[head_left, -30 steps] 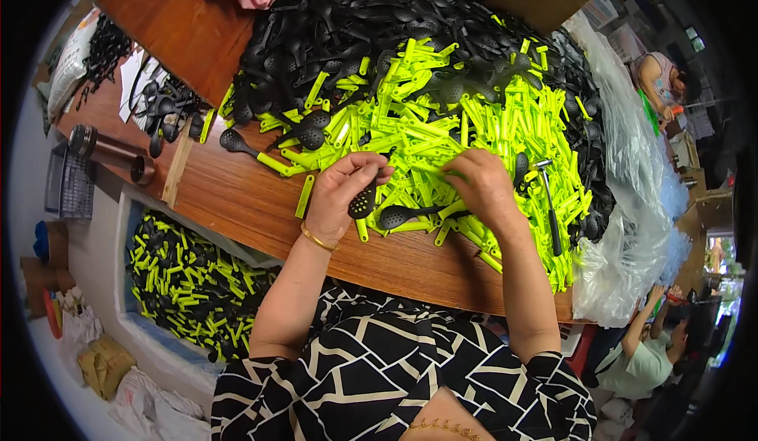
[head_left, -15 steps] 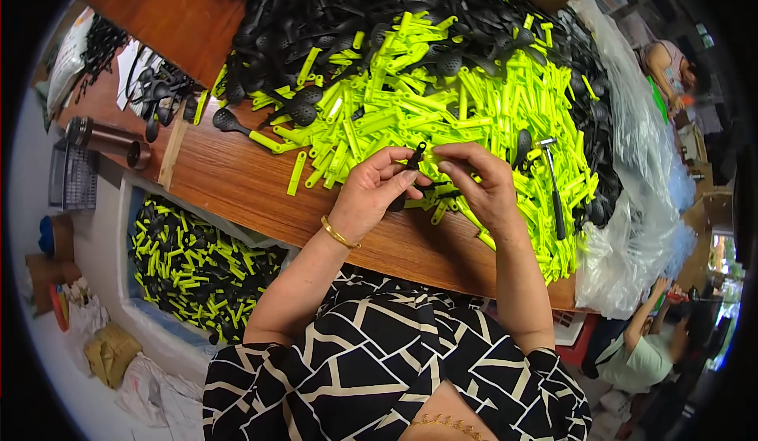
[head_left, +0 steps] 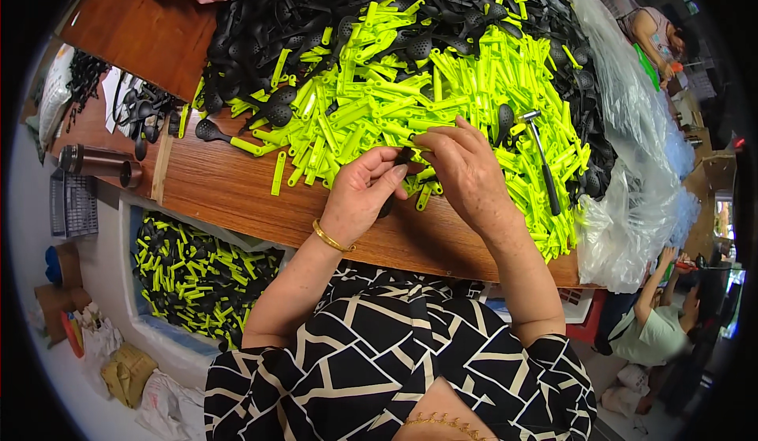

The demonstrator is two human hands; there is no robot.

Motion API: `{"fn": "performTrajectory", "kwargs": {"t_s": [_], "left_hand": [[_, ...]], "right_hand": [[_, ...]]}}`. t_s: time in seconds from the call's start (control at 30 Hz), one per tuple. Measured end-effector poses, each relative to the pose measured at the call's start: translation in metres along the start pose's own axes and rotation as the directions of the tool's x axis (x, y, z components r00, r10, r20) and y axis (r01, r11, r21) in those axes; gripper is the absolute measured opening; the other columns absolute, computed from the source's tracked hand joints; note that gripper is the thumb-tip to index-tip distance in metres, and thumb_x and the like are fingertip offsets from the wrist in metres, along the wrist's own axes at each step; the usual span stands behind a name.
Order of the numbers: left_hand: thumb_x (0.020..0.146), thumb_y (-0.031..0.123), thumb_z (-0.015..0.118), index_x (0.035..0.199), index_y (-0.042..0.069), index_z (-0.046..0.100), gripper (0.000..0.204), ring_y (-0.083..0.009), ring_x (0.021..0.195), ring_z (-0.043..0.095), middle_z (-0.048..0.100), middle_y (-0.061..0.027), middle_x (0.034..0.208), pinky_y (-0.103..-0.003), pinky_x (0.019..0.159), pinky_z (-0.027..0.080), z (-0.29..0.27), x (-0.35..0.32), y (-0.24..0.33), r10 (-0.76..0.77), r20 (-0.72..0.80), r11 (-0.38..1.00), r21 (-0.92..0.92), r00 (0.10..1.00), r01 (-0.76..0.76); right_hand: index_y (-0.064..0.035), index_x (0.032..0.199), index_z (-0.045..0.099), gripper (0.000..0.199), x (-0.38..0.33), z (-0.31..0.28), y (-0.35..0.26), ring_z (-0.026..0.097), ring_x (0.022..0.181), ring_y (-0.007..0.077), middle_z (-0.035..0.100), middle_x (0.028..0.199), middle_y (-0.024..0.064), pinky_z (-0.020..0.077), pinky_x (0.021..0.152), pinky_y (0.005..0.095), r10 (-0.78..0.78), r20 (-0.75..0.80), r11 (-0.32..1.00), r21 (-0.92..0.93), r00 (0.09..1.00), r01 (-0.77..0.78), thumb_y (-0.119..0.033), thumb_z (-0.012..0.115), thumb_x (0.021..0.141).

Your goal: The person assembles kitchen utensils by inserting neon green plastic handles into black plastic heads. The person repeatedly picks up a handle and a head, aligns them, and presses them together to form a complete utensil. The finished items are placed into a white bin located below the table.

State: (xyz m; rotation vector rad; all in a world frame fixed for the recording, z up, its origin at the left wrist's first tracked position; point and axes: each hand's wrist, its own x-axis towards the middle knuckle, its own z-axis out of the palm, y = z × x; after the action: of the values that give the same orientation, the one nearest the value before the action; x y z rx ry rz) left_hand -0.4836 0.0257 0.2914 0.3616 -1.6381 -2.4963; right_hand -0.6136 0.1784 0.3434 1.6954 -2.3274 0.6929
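Note:
My left hand (head_left: 359, 196), with a gold bangle at the wrist, pinches a black spoon (head_left: 403, 156) between thumb and fingers. The spoon's stem end points up; its dark bowl is mostly hidden below the hand. My right hand (head_left: 474, 176) has its fingers bent together right at that stem end. Whatever lies between them is hidden. Just beyond both hands spreads a heap of lime-green plastic handles (head_left: 395, 109). Behind and around it are piled many black slotted spoons (head_left: 300, 22). A slotted spoon with a green handle (head_left: 212, 131) lies to the left.
A small hammer (head_left: 543, 161) rests on the green handles at right. A metal flask (head_left: 99, 163) lies on the wooden table (head_left: 229, 188) at left. Below the table stands a bin of black and green pieces (head_left: 205, 275). Clear plastic sheeting (head_left: 624, 196) edges the right; people sit beyond it.
My right hand has moved in and up over the spoon's stem end, its fingers drawing closer together. My left hand keeps hold of the spoon. The whole view has shifted slightly.

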Motion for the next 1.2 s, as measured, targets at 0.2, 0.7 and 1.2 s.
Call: {"fn": "performTrajectory", "kwargs": {"t_s": [0.2, 0.7, 1.2], "left_hand": [[0.103, 0.007, 0.057, 0.131, -0.003, 0.058, 0.030, -0.0057, 0.081, 0.060, 0.072, -0.0082, 0.115, -0.021, 0.076, 0.051, 0.005, -0.005, 0.001, 0.004, -0.011, 0.999, 0.049, 1.000, -0.003], [0.101, 0.004, 0.059, 0.128, -0.006, 0.060, 0.028, -0.0072, 0.081, 0.063, 0.072, -0.0057, 0.106, -0.022, 0.076, 0.053, 0.012, -0.013, 0.011, 0.050, 0.001, 0.991, 0.125, 0.999, -0.050], [0.099, 0.002, 0.060, 0.124, -0.004, 0.064, 0.026, -0.0085, 0.078, 0.065, 0.072, -0.0059, 0.097, -0.023, 0.072, 0.053, 0.005, -0.026, 0.008, 0.148, 0.086, 0.868, 0.467, 0.985, -0.171]], "right_hand": [[-0.0048, 0.113, 0.066, 0.029, -0.003, -0.019, 0.007, 0.067, 0.089, 0.0204, 0.072, 0.097, 0.0083, 0.0533, 0.077, 0.0334, 0.331, -0.101, 0.884, 0.380, 0.938, -0.271, 0.002, 0.074, 0.086], [-0.0039, 0.109, 0.062, 0.027, -0.010, 0.005, -0.004, 0.067, 0.086, 0.0102, 0.069, 0.095, 0.0025, 0.0562, 0.075, 0.0251, 0.538, 0.340, 0.045, 0.902, 0.771, -0.430, -0.002, 0.078, 0.088], [-0.0050, 0.106, 0.061, 0.026, -0.025, 0.024, -0.017, 0.065, 0.089, 0.0105, 0.067, 0.098, 0.0025, 0.0548, 0.079, 0.0266, 0.498, 0.295, 0.025, 0.935, 0.815, -0.354, -0.003, 0.078, 0.087]]}}
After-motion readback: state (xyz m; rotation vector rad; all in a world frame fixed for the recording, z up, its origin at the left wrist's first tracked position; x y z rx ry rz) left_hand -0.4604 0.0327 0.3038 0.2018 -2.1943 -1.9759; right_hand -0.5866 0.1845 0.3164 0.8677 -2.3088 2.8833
